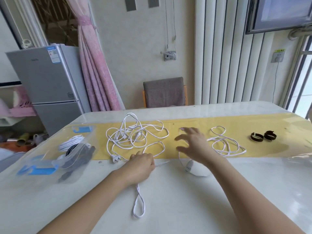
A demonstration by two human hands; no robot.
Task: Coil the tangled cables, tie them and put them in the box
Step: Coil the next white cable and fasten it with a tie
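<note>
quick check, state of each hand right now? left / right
Left hand: closed, fingers curled round the white cable.
Right hand: open, fingers spread, holding nothing.

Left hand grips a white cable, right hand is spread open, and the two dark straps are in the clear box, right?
One slip: the head view shows the two dark straps lying on the yellow runner, far right, outside the clear box.
</note>
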